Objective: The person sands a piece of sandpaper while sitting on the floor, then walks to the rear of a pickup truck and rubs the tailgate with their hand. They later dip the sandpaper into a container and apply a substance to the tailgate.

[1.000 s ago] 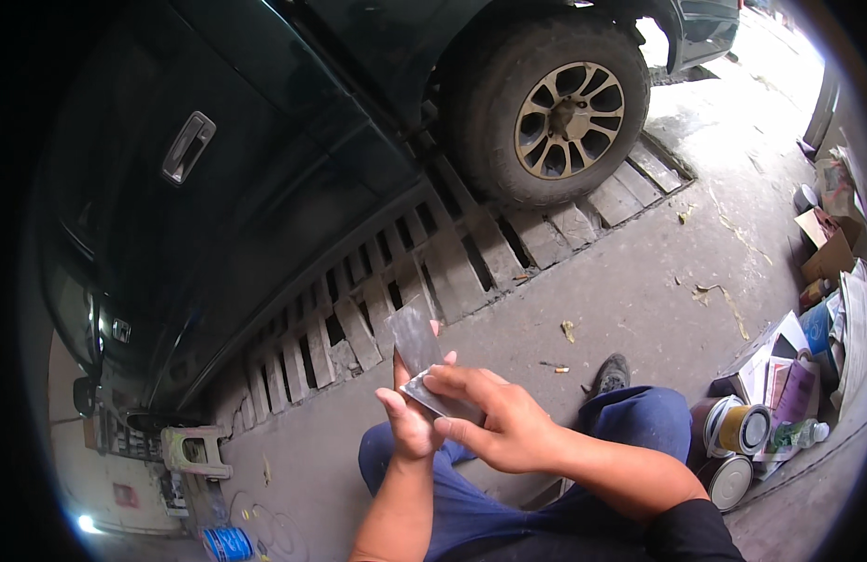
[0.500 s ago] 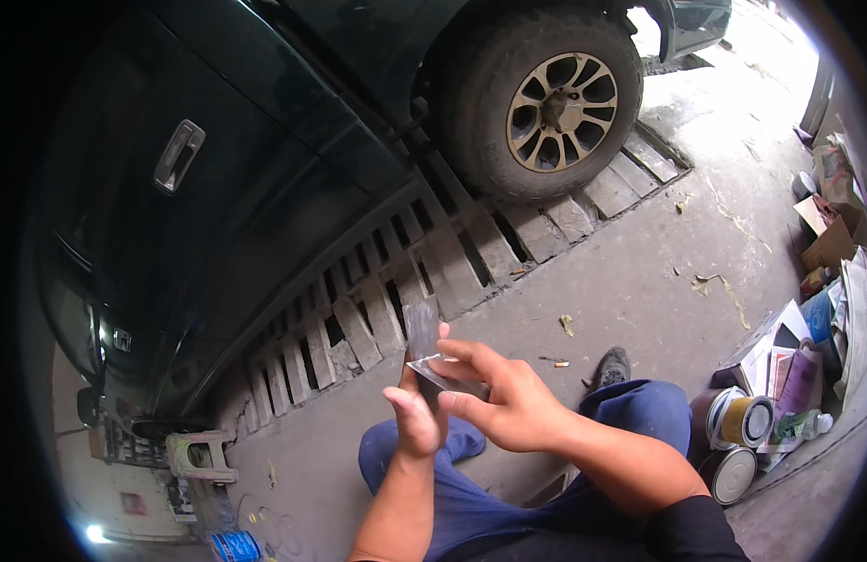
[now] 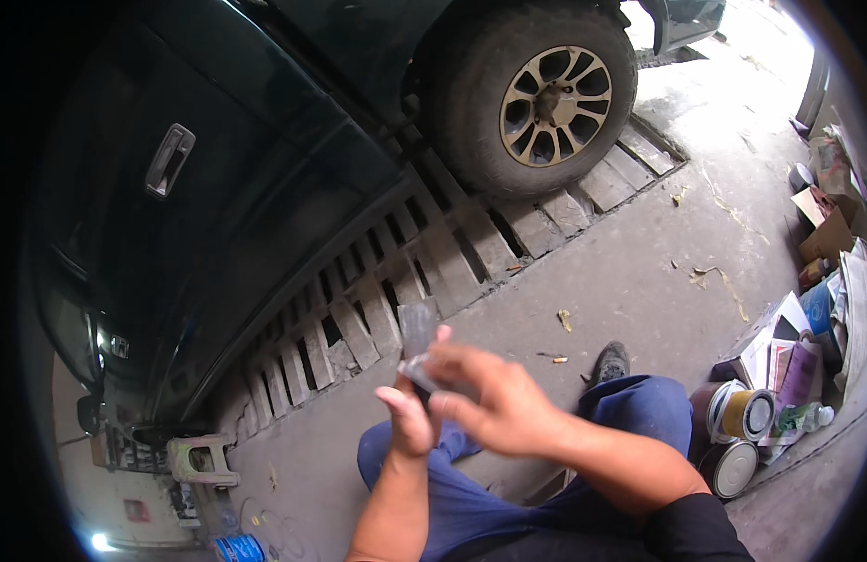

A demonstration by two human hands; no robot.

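- Here's the left hand (image 3: 413,421), thumb out wide, fingers holding a grey plate (image 3: 416,323) that stands up past them, out in front of the lap!
- And the right hand (image 3: 503,403), blurred, fingers pinched on a flat grey blade (image 3: 422,380), right up against the left palm!
- No lettering I can make out on either piece.
- Labels over on the right: a clear bottle (image 3: 800,420) wrapped in green, a yellow-sided can (image 3: 747,415), a printed purple sheet (image 3: 799,379), their print too small to tell.
- Lower left, a blue can (image 3: 238,549) shows pale printing, unreadable from here!
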